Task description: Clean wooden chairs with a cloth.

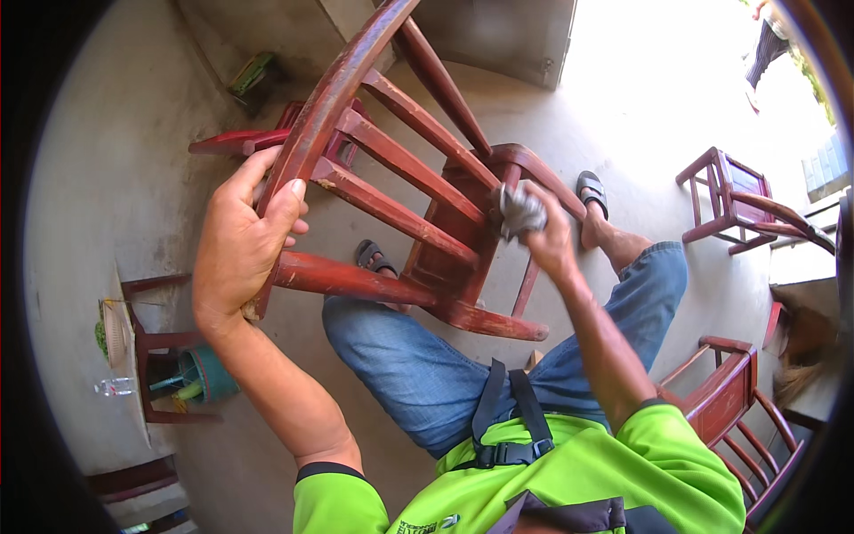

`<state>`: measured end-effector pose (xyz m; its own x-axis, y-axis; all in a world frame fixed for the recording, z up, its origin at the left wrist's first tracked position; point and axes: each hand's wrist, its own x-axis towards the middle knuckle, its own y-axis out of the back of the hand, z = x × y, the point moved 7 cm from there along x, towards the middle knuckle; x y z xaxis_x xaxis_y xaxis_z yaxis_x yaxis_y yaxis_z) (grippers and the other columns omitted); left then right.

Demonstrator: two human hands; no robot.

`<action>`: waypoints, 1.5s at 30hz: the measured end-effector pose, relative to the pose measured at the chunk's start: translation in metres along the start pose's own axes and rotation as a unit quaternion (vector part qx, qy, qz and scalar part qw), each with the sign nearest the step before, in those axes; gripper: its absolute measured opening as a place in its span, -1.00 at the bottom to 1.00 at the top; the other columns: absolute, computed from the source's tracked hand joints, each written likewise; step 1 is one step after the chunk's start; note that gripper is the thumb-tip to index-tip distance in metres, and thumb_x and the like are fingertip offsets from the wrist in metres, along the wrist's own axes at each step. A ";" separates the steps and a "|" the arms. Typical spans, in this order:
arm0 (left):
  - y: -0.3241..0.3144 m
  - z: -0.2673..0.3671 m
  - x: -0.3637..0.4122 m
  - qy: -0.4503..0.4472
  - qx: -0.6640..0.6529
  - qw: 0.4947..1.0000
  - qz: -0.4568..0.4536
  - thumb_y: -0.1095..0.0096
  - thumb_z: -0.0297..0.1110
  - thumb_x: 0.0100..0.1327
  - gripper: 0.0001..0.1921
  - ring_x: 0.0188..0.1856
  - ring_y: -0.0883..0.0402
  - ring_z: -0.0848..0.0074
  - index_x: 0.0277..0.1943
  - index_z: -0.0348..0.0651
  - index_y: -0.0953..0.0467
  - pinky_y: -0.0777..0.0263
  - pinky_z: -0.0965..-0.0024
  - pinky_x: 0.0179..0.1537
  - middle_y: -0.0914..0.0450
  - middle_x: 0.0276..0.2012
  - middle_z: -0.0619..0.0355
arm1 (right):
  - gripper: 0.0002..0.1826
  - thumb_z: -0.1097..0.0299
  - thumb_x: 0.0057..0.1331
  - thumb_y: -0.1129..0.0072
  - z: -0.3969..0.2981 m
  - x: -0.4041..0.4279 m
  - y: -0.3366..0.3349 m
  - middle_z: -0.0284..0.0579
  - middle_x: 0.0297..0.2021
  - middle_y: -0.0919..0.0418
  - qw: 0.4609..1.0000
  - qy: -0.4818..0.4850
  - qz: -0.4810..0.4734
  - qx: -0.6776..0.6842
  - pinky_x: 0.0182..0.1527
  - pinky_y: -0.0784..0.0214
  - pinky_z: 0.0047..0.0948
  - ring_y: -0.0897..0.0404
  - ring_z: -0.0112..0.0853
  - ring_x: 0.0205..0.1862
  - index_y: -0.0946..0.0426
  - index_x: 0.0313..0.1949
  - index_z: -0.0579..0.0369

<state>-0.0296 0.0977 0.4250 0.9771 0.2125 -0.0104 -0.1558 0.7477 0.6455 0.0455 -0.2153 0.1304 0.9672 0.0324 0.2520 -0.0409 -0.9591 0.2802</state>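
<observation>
A worn red-brown wooden chair (pixel 400 223) lies tilted before me, its slatted back towards the upper left and its seat between my knees. My left hand (pixel 257 223) grips the chair's curved top rail (pixel 327 93), thumb on the near face. In my right hand (pixel 544 227) is a crumpled grey cloth (pixel 519 212), blurred, pressed at the lower end of a back slat (pixel 427 127) near the seat. The chair's paint is scuffed along the rail and slats.
More wooden chairs stand at the right (pixel 740 193) and lower right (pixel 724 394). A red chair (pixel 247 141) is behind the rail. At left are a green bucket (pixel 207 375), a table edge (pixel 139 374) and a plastic bottle (pixel 115 386). A person (pixel 767 50) is outside the bright doorway.
</observation>
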 end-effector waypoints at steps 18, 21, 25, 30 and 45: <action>-0.005 0.009 -0.006 -0.014 0.022 1.000 0.009 -0.22 -0.26 0.50 -0.60 -0.32 -0.60 0.67 0.31 -0.18 -0.54 -0.50 0.51 -0.26 -0.64 -0.27 0.26 | -0.29 0.63 0.15 -0.11 0.005 -0.039 -0.038 0.33 0.34 -0.34 0.995 -0.002 -0.028 -0.096 0.47 -0.22 -0.10 -0.34 0.21 0.41 -0.36 0.37 0.24; -0.006 0.008 -0.005 -0.024 0.023 0.999 0.000 -0.23 -0.25 0.50 -0.59 -0.31 -0.59 0.68 0.32 -0.19 -0.54 -0.50 0.51 -0.26 -0.64 -0.26 0.26 | -0.23 0.70 0.07 -0.09 -0.045 -0.101 -0.052 0.36 0.34 -0.30 0.991 0.030 -0.061 -0.115 0.48 -0.20 -0.06 -0.32 0.24 0.41 -0.32 0.37 0.32; -0.002 0.006 -0.005 -0.016 0.029 0.999 0.005 -0.25 -0.25 0.49 -0.57 -0.31 -0.59 0.68 0.33 -0.20 -0.53 -0.50 0.51 -0.26 -0.64 -0.26 0.27 | -0.14 0.66 0.02 -0.21 -0.072 -0.148 -0.056 0.29 0.38 -0.28 0.974 0.078 -0.174 -0.122 0.45 -0.23 0.03 -0.32 0.22 0.38 -0.32 0.42 0.23; -0.006 0.010 -0.008 -0.021 0.023 1.000 0.004 -0.26 -0.25 0.50 -0.56 -0.31 -0.60 0.67 0.35 -0.19 -0.52 -0.51 0.51 -0.27 -0.64 -0.27 0.26 | -0.18 0.64 0.02 -0.27 -0.051 -0.169 -0.036 0.26 0.33 -0.31 0.964 0.039 -0.219 -0.147 0.43 -0.27 0.01 -0.34 0.18 0.37 -0.37 0.37 0.15; -0.008 0.009 -0.004 -0.019 0.033 0.999 0.004 -0.24 -0.25 0.51 -0.56 -0.31 -0.61 0.65 0.35 -0.22 -0.51 -0.52 0.53 -0.27 -0.65 -0.27 0.22 | -0.50 0.35 0.15 -0.38 0.010 -0.091 0.011 0.15 -0.06 -0.60 0.970 -0.210 -0.110 0.062 0.02 -0.55 -0.16 -0.68 -0.10 -0.03 -0.56 0.10 0.18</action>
<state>-0.0314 0.0853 0.4270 0.9808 0.1935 0.0243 -0.1558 0.7027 0.6942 -0.0402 -0.2314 0.1017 0.9671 0.1476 -0.2072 0.1830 -0.9694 0.1637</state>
